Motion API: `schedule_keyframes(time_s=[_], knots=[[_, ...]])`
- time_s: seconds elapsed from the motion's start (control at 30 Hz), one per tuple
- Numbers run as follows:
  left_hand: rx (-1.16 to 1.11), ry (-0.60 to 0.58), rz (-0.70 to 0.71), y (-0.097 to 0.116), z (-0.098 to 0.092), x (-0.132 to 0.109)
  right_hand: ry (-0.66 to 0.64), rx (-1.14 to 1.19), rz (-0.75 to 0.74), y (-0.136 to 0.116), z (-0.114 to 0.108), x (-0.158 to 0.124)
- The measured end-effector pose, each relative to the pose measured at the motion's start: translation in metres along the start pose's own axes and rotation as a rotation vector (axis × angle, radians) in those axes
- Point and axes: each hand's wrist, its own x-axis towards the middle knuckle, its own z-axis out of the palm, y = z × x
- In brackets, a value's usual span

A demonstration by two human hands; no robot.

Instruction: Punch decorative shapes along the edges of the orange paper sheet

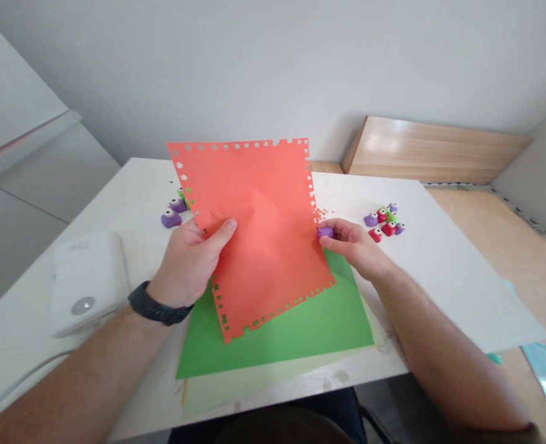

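My left hand [190, 262] pinches the left edge of an orange-red paper sheet [258, 228], thumb on its front, and holds it tilted up off the table. Small punched shapes line the sheet's borders. My right hand [353, 245] is closed on a small purple paper punch [325, 232] pressed against the sheet's right edge. A green sheet [300, 327] lies flat beneath, with a paler sheet [254, 385] under it. A dark watch is on my left wrist.
Several small colourful punches [384, 222] sit right of my right hand, and a few more punches [174, 211] lie left of the sheet. Orange paper bits [321, 213] dot the white table [448, 271]. A white device [87, 280] with a cable rests at left. A wooden board [430, 151] stands behind.
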Motion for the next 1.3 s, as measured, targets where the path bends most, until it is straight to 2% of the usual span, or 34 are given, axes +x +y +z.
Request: schedule_keyframes(time_s=[0.13,0.4,0.8,0.9,1.07,1.3], knots=[[-0.006,0.003,0.015,0.0,0.001,0.0,0.04,0.062,0.006,-0.001,-0.004,0.001],[-0.016,0.006,0.017,0.0,0.0,0.001,0.166,0.042,0.033,0.003,-0.011,0.004],[0.027,0.016,0.026,-0.007,-0.005,0.005,0.234,0.009,-0.024,0.006,-0.011,0.009],[0.022,0.012,0.023,-0.006,-0.004,0.004,0.237,-0.076,-0.068,0.009,-0.012,0.011],[0.036,0.026,0.03,-0.006,-0.003,0.004,0.395,-0.473,-0.24,0.019,-0.016,0.015],[0.057,0.02,0.026,-0.003,-0.003,0.003,0.392,-0.687,-0.355,0.019,-0.017,0.012]])
